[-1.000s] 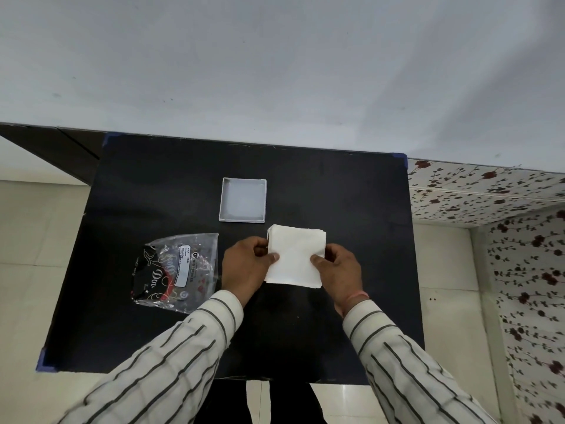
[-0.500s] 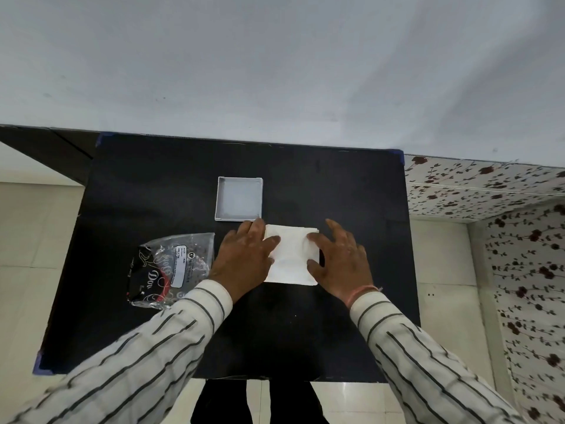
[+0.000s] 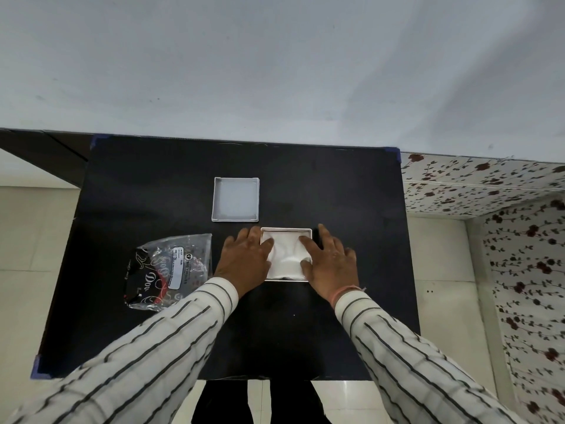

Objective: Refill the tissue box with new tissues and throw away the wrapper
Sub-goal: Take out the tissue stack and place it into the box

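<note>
A white stack of tissues [image 3: 286,255] lies inside the white tissue box [image 3: 286,230] at the middle of the black table [image 3: 153,185]. My left hand [image 3: 244,261] rests flat on the box's left side, fingers spread, thumb pressing the tissues. On the right side my right hand [image 3: 331,261] lies the same way, fingertips on the stack. The box's white lid [image 3: 235,199] sits upturned just behind and to the left. The crumpled clear-and-black wrapper [image 3: 168,270] lies left of my left hand.
A grey wall rises right behind the table's far edge. A surface with a floral cover [image 3: 489,185] stands to the right of the table. Pale floor tiles show on both sides.
The tissues, held up by their sides a second ago, have gone down into the box. Both hands have opened flat and now press on the stack.
</note>
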